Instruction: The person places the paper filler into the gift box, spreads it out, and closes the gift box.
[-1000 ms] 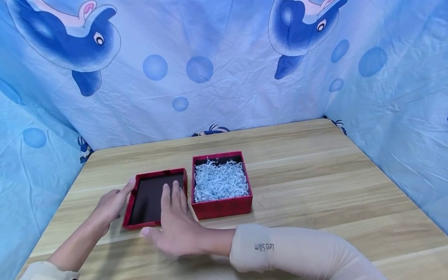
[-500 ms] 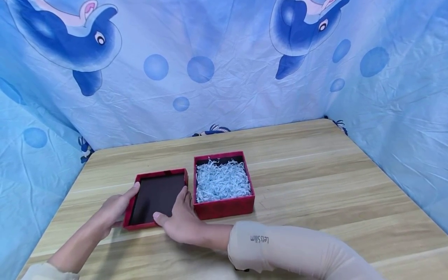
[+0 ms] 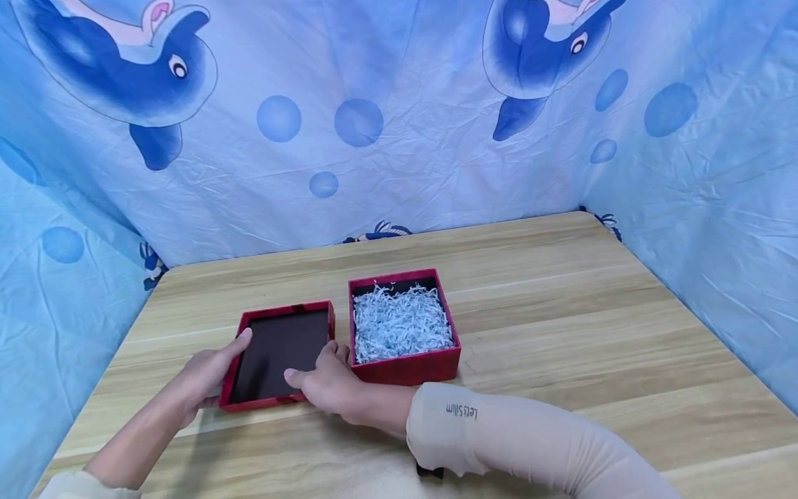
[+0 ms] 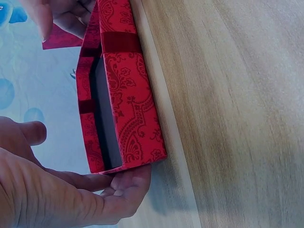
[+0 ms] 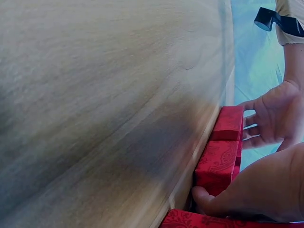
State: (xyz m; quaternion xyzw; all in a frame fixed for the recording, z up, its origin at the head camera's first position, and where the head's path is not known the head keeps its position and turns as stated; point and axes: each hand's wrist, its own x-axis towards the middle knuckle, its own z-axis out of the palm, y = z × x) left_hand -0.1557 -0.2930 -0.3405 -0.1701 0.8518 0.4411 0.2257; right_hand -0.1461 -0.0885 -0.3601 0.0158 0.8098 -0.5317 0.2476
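A red patterned box lid (image 3: 283,353) lies with its dark inside up at the table's left. Beside it on the right stands the matching red box (image 3: 408,369), filled with pale blue shredded paper (image 3: 402,322). My left hand (image 3: 199,378) holds the lid's left side; in the left wrist view its fingers (image 4: 128,185) bend against the end wall while the thumb is raised. Around the lid's near right corner curls my right hand (image 3: 330,384), fingers down in the narrow gap toward the box and thumb over the lid. Those fingertips are hidden from the head view.
The wood-grain table (image 3: 561,333) stretches to the right of the box. Blue dolphin-printed cloth (image 3: 399,125) hangs behind and at both sides. A small black piece (image 3: 430,473) shows under the right sleeve.
My right hand has come down from over the lid to its right side, fingers entering the gap. The box has shifted slightly right, while the left hand and lid barely move.
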